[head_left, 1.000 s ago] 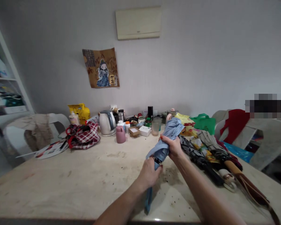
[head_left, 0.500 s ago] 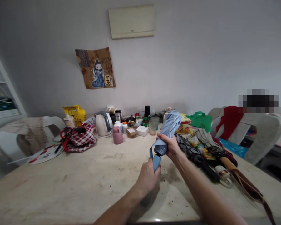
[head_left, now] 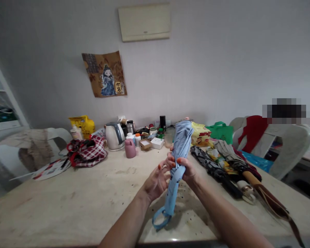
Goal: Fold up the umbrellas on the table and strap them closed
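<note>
A folded light blue umbrella (head_left: pixel 182 137) stands tilted in front of me, its cloth gathered in pleats. My right hand (head_left: pixel 187 168) grips it round the lower cloth, thumb across the front and fingertips showing at the left side. Below hang the umbrella's blue handle (head_left: pixel 171 199) and a wrist loop (head_left: pixel 160 218). Close on the left of the umbrella is my left hand (head_left: pixel 156 181), palm turned up and fingers loosely apart; whether its fingertips touch the cloth or handle is hard to tell.
Several folded umbrellas (head_left: pixel 222 172) lie on the table (head_left: pixel 93 206) at right. Further back are a white kettle (head_left: pixel 114 136), pink pitcher (head_left: pixel 130 148), small boxes (head_left: pixel 157 143) and a green bag (head_left: pixel 219 132). A checked cloth bag (head_left: pixel 89 151) lies left. A person sits behind a chair (head_left: pixel 294 148).
My left hand has let go of the handle and opened. The umbrella has become more upright, and its handle and loop now hang lower, towards me.
</note>
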Demonstrator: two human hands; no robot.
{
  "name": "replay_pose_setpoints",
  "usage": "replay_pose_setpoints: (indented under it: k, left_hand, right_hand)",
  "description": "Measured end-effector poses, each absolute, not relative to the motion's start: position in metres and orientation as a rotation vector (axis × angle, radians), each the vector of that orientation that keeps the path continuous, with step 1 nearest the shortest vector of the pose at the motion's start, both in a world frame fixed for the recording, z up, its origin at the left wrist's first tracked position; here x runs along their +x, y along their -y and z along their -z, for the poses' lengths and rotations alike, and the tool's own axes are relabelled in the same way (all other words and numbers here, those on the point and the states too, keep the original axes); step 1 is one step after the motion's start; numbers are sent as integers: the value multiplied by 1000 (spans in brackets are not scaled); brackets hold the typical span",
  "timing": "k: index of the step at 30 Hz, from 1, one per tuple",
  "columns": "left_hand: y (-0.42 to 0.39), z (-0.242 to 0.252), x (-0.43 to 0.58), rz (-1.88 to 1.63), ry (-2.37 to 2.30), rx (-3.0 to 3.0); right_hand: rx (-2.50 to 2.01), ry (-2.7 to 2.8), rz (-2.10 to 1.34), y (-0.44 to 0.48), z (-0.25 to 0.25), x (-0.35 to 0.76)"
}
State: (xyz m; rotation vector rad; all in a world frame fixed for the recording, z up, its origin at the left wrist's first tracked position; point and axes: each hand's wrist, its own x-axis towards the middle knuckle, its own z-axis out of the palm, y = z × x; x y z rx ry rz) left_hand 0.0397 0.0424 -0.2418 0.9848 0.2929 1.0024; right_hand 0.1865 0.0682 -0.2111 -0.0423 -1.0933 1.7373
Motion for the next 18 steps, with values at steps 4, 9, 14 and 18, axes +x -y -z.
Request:
replay_pose_setpoints:
  k: [4,9,14,18]
  left_hand:
    - [-38,250,42,-872,-300,990]
    - [-37,246,40,-830,-396,1177]
    - [-36,242,48,-1078,-931,1456]
    - [-33,246,55,-1295,-1486,1689]
  right_hand:
    - [-50,1264,-1839,-64,223,175]
    - [-269,1412,-1597,-61,217,173]
    - [-563,1176,-1356,-67,214,168]
    - [-684,849,-1210,-69,210,158]
